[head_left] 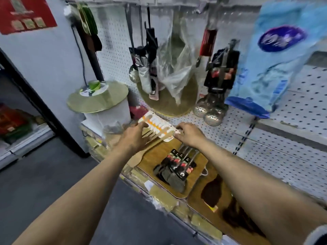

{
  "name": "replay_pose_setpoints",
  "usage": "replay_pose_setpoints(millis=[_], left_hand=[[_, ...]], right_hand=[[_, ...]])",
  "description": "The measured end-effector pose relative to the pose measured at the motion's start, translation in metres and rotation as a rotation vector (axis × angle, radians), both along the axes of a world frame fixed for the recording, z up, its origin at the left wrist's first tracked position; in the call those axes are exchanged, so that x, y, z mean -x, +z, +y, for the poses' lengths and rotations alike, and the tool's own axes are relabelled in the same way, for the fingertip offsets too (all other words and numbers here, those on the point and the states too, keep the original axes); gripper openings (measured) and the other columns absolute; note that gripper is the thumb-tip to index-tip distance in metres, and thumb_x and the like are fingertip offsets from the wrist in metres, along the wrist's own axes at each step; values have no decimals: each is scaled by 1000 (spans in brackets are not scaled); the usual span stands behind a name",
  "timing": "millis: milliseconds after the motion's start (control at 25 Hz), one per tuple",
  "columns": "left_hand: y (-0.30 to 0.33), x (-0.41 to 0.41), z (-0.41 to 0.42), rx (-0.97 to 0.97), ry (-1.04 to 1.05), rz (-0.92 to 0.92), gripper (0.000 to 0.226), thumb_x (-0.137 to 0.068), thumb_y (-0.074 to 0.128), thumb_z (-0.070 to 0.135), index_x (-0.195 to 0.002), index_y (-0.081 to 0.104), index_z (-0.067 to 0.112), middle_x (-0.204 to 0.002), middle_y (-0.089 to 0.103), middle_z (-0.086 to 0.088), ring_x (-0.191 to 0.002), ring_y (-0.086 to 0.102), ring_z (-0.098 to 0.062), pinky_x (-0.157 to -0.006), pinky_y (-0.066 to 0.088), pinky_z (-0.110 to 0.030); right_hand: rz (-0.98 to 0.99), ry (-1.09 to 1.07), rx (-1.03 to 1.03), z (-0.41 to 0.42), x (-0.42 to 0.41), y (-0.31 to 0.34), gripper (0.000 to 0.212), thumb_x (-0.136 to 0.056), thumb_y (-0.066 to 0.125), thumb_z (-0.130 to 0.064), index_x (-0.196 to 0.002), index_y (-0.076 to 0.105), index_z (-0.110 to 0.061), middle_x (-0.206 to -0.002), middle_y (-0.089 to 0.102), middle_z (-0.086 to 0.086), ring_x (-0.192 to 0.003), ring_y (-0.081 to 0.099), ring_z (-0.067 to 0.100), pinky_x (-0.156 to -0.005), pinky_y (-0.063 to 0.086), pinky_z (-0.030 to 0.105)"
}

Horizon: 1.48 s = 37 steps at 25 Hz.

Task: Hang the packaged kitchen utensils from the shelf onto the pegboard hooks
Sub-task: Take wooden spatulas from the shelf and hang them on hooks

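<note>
Two hands | left hand [136, 137], right hand [188, 134] pinch flat white-orange carded utensil pack [156, 127] ends | likely light, bendy; support both edges

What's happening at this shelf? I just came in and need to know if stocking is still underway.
A person is working at a shop shelf below a pegboard. Both hands, the left hand and right hand, hold the ends of a white and orange carded pack just above the shelf. A bundle of black-carded utensils lies on a wooden board on the shelf, not yet hung. Similar utensils already hang on the pegboard.
</note>
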State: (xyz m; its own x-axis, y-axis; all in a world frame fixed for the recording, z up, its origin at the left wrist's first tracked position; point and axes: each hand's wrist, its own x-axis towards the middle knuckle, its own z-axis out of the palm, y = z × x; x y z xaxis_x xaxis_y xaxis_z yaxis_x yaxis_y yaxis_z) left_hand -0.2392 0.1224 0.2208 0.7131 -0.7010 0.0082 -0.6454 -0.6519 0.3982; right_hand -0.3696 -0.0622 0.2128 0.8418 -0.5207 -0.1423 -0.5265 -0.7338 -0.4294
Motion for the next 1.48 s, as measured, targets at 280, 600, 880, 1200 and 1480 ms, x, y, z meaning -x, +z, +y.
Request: replay_pose_setpoints(millis=[280,600,880,1200,1480], left_hand=[[-112,-126,-29,-142,-74,237,48,-84,71,40,-125,57,18,-123,63,-12,-111,59,-30,-89,50,-35],[-207,-232,-70,-193,-228,459,36,-87,70,30,-119,64,13,-111,67,-6,-104,63,-24,-87,48,-30],[-243,-263,-80,-189,-312,505,32,-86,71,23,-115,65,9,-112,68,-7,-107,62,-21,-93,48,-30],[-271,-234,-120,-278,-357,447,38,-82,72,39,-114,62,21,-116,67,-1,-109,62,-24,-93,51,-39],[-282,-207,-126,-416,-357,104,31,-89,63,30,-116,61,16,-115,67,-9,-112,60,-29,-87,49,-36]], right_hand=[[91,-297,-408,-19,-96,-121,27,-96,63,-34,-112,69,-13,-113,66,1,-103,60,17,-84,43,24],[31,-962,-960,-1,-216,-247,40,-89,70,-43,-108,67,-8,-108,71,14,-101,69,31,-90,58,45],[68,-1159,-813,7,-252,-280,33,-93,65,-40,-106,70,-10,-95,69,5,-91,69,24,-80,56,32],[-405,-1383,-826,24,-195,-250,18,-83,80,-23,-80,62,-20,-91,74,6,-88,72,26,-85,60,47],[-496,-1439,-906,35,-169,-227,15,-86,76,-18,-90,62,-11,-95,75,10,-88,73,26,-78,60,35]])
